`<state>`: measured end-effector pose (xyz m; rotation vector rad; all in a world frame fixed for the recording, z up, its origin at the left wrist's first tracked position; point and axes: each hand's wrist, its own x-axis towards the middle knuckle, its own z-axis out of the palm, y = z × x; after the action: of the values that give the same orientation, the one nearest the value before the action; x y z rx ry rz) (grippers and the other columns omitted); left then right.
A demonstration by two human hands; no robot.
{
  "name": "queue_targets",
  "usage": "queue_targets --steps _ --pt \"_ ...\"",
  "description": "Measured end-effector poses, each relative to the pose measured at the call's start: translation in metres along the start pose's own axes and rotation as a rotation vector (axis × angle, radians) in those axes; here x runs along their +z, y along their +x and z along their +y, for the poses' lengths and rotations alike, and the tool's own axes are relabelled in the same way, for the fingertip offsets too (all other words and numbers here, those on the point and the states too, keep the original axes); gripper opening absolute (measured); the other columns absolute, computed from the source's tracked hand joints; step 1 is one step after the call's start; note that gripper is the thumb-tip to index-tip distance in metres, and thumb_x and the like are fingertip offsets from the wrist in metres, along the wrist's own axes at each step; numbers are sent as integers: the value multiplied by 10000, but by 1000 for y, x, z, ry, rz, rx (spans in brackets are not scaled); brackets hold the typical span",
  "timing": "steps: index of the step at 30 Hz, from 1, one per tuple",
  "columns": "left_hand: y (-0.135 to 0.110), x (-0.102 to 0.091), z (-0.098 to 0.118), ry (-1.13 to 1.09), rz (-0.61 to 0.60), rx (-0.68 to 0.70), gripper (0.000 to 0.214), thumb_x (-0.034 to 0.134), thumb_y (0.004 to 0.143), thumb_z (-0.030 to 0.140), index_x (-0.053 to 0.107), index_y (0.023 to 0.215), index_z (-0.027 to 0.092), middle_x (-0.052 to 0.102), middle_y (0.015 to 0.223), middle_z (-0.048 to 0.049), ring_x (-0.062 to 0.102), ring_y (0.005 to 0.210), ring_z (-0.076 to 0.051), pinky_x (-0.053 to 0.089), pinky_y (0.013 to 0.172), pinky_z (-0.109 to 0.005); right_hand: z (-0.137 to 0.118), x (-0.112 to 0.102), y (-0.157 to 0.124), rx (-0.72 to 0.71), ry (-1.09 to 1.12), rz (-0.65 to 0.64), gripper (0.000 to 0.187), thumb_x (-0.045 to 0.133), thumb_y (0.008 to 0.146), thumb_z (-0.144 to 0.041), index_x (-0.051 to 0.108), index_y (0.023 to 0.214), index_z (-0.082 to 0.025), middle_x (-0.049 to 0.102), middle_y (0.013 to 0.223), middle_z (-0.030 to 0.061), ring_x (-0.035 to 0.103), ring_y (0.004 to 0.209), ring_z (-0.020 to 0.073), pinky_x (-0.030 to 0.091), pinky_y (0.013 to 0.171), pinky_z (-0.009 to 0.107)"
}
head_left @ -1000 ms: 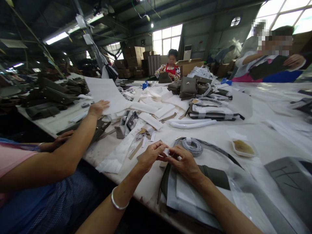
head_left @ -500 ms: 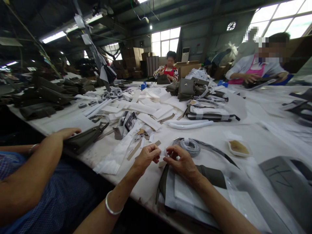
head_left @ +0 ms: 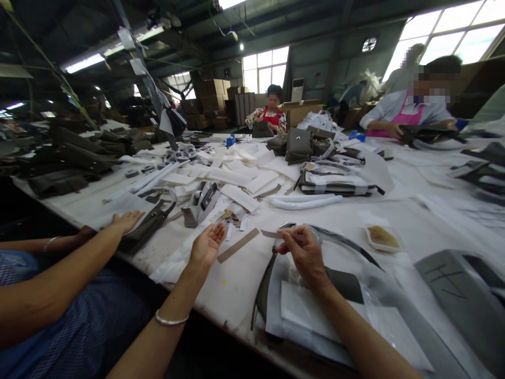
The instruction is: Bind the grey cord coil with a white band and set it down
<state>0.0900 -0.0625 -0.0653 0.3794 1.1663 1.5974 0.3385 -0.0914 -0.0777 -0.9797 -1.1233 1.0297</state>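
My right hand [head_left: 303, 255] pinches a small pale strip [head_left: 271, 233] between thumb and fingers, above a dark olive bag [head_left: 343, 284] wrapped in white sheet and clear plastic. Left of it, my left hand [head_left: 207, 243] is raised with palm up and fingers loosely apart, with nothing in it. A flat grey-brown strip [head_left: 239, 246] lies on the table between my hands. Behind my right hand is a coiled grey strap [head_left: 317, 234], partly hidden, with a dark strap [head_left: 355, 245] running off to the right.
To the left, a co-worker's hand [head_left: 128, 221] rests at another olive bag [head_left: 148, 226]. A plastic dish [head_left: 382, 238] with yellowish contents sits at right, near a grey panel [head_left: 461, 289]. White padding pieces [head_left: 240, 168] are heaped mid-table. Two people work across the table.
My hands have moved apart; the left went leftward and opened. My right hand now holds up the pale strip. The co-worker's hand at left has shifted right along the bag.
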Motion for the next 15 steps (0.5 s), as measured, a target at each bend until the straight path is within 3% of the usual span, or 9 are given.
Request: queue_targets --steps 2,4,6,9,12,15 --pt "-9 -1 -12 59 -96 -67 76 553 852 80 596 906 112 687 811 -75 660 687 -112 547 682 -229 -1 0 0 -12 22 24 373 747 779 -469 491 812 -200 741 890 52 702 586 168 603 575 316" --pt "-18 1 -28 224 -283 -92 162 636 829 154 627 984 109 693 844 -80 664 705 -131 544 697 -251 -1 1 1 -29 44 40 392 759 766 -463 468 785 -201 736 988 80 718 624 182 622 590 341" --pt "-24 8 -44 448 -483 -71 238 705 792 236 648 989 117 691 875 -72 660 747 -140 532 722 -257 -2 0 0 -35 54 55 400 760 766 -451 445 768 -206 728 1027 93 727 649 191 629 597 347" --pt "-25 22 -66 701 -663 1 305 700 789 319 656 1024 128 686 957 -69 648 826 -154 516 761 -266 -5 0 -1 -25 69 85 401 760 770 -436 429 770 -210 722 1055 102 732 660 198 629 595 347" --pt "-24 37 -82 869 -749 91 301 615 838 352 658 1046 138 697 961 -64 650 836 -167 510 754 -270 -6 0 -1 -39 88 114 393 765 764 -428 438 767 -210 728 1038 98 737 689 205 630 649 367" --pt "-25 48 -92 1019 -698 213 258 602 828 314 668 1012 146 707 914 -53 655 840 -178 502 752 -266 -8 -1 4 -94 83 155 396 802 720 -408 461 754 -209 745 956 74 738 762 209 611 778 393"
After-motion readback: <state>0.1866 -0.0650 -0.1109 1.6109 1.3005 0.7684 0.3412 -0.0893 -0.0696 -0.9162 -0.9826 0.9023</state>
